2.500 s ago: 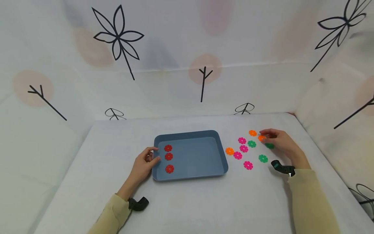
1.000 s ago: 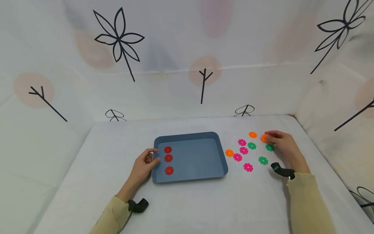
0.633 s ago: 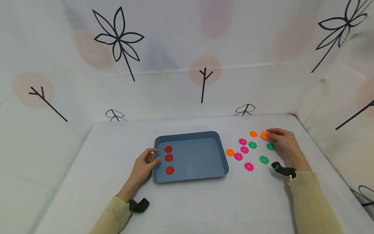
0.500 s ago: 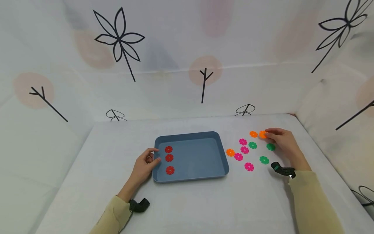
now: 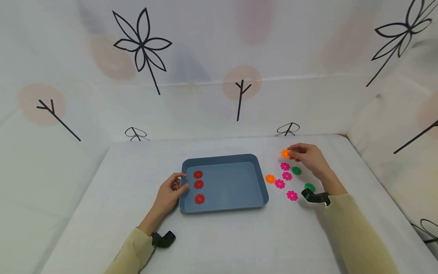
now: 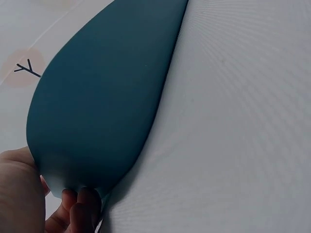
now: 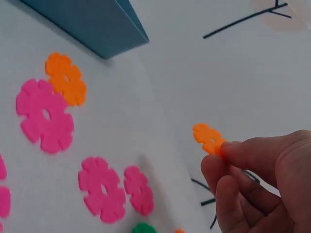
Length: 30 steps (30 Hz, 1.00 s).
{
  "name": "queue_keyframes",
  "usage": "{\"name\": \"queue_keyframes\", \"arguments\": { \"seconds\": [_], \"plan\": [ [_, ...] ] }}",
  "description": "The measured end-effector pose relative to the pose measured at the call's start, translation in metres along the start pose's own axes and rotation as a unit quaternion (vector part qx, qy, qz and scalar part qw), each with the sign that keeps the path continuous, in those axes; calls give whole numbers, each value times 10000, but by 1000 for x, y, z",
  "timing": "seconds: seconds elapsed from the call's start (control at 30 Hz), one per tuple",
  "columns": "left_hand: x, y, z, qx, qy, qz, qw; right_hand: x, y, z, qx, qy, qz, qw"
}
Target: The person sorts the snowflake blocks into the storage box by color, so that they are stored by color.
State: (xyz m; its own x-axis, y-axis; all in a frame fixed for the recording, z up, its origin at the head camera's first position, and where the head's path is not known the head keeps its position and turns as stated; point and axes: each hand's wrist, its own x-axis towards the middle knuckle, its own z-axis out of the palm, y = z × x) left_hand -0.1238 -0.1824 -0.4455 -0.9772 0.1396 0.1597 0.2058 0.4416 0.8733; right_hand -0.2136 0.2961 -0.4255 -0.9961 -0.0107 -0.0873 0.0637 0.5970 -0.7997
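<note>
My right hand (image 5: 309,158) pinches an orange notched plastic disc (image 5: 285,153) between thumb and fingertips, raised above the table at the tray's right. In the right wrist view the held orange disc (image 7: 206,136) shows its slots and centre hole. My left hand (image 5: 167,194) grips the left rim of a blue-grey rectangular tray (image 5: 234,186), thumb over the edge. The left wrist view shows the tray's outer side (image 6: 102,97) and curled fingers (image 6: 87,204) at its corner. Three red notched discs (image 5: 199,184) lie in a column along the tray's left side.
Right of the tray lie several pink discs (image 5: 287,176), green discs (image 5: 296,171) and an orange disc (image 5: 270,179) near the tray's edge. Another orange disc is mostly hidden behind my right hand. A patterned cloth (image 5: 198,106) hangs behind the white-covered table (image 5: 219,239).
My right hand has picked up an orange disc at the far right, lifted it and carried it left towards the tray. The left hand and the tray have stayed in place.
</note>
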Motion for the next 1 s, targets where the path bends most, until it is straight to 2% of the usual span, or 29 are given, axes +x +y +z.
{"name": "queue_keyframes", "arguments": {
  "seconds": [0.4,0.67,1.0],
  "plan": [
    [1,0,0,-50,-34,14,10000,11,-63,49,2,-505,-1090,9928],
    [2,-2,0,-60,-46,31,10000,22,-89,81,133,-917,-1380,9861],
    [2,1,0,-11,-14,26,10000,30,-108,124,482,-940,-1596,9815]
  ]
}}
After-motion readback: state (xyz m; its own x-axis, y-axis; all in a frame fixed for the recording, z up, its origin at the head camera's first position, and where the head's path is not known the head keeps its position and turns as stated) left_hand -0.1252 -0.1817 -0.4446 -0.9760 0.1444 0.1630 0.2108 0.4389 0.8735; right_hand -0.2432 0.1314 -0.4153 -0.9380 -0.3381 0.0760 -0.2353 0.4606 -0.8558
